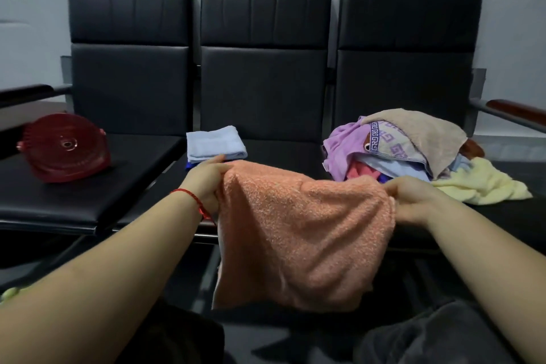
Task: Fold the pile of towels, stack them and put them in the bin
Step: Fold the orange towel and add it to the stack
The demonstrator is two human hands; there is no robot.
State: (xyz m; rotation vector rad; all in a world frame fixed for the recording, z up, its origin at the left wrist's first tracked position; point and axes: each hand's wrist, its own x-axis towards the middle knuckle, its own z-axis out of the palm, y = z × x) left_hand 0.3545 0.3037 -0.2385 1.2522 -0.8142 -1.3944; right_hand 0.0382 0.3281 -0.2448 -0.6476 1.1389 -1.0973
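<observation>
Orange towel hangs in front of the black bench, left hand and right hand each pinching a top corner. Folded blue towel behind, messy pile right, red bin left, on its side I think.

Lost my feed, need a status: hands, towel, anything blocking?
Left hand and right hand each grip a top corner of the orange towel, hanging unfolded. Folded blue towel on middle seat; unfolded pile right. Nothing blocking.

Head view, forward and down, close over bench
</observation>
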